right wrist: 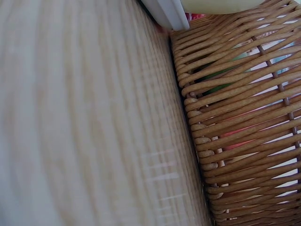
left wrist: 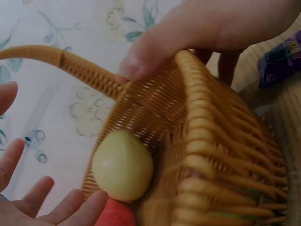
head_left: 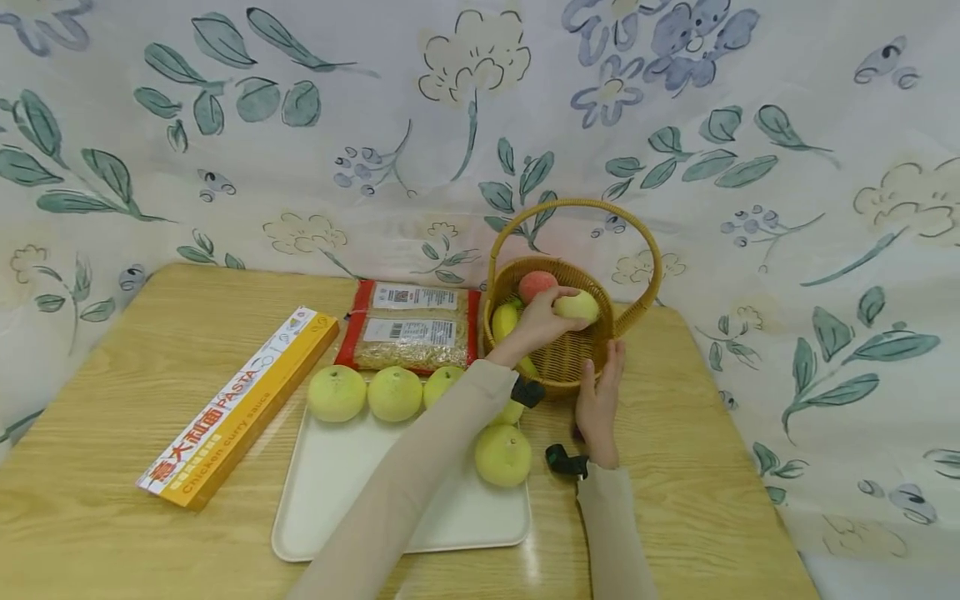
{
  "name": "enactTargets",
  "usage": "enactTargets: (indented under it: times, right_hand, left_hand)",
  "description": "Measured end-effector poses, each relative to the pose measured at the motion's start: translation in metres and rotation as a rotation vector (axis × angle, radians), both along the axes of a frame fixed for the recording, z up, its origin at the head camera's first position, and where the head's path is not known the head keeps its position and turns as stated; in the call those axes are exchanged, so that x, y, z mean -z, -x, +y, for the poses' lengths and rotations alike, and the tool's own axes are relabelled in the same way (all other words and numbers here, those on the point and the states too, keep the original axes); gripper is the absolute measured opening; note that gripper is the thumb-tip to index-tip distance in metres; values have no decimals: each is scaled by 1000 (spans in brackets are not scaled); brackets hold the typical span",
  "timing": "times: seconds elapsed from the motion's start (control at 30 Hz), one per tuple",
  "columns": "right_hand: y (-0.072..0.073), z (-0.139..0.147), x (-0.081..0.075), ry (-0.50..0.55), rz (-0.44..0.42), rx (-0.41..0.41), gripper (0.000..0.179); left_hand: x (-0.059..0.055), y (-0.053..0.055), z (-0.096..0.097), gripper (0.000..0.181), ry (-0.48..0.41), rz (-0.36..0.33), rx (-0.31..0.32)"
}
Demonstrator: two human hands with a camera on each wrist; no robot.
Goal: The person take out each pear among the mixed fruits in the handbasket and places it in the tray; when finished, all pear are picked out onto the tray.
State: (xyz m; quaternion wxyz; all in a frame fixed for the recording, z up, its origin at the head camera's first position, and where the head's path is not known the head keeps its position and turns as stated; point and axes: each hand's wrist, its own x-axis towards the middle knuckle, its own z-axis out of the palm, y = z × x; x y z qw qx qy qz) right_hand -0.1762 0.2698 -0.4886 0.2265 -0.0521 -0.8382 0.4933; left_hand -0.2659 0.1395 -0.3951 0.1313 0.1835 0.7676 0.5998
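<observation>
A wicker basket (head_left: 558, 362) with a tall arched handle stands at the back right. In it lie a red fruit (head_left: 537, 285), a yellow banana (head_left: 505, 320) and a round pale yellow-green fruit (left wrist: 123, 165). My left hand (head_left: 538, 325) reaches in over the basket, right by the pale fruit. The left wrist view shows its fingers (left wrist: 51, 207) spread and apart, with nothing between them. At the basket's right side my right hand (head_left: 598, 412) grips the wall, its thumb (left wrist: 136, 66) on the rim near the handle's base and other fingers outside, partly hidden.
A white tray (head_left: 352, 500) holds several similar round fruits (head_left: 503, 456), partly behind my left sleeve. Behind it lies a red-edged food packet (head_left: 412, 325); left stands a yellow pasta box (head_left: 240, 408). A purple packet (left wrist: 282, 61) lies beside the basket.
</observation>
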Motion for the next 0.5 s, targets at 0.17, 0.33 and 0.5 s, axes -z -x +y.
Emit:
enactTargets:
  times: [0.17, 0.33, 0.5]
  right_hand:
    - [1, 0, -1, -10, 9, 8, 63]
    - [2, 1, 0, -10, 14, 13, 62]
    - [3, 0, 2, 2, 17, 14, 59]
  left_hand:
    - [7, 3, 13, 59, 1, -46, -30]
    - [10, 14, 26, 63, 26, -39, -48]
    - [12, 26, 30, 61, 19, 16, -36]
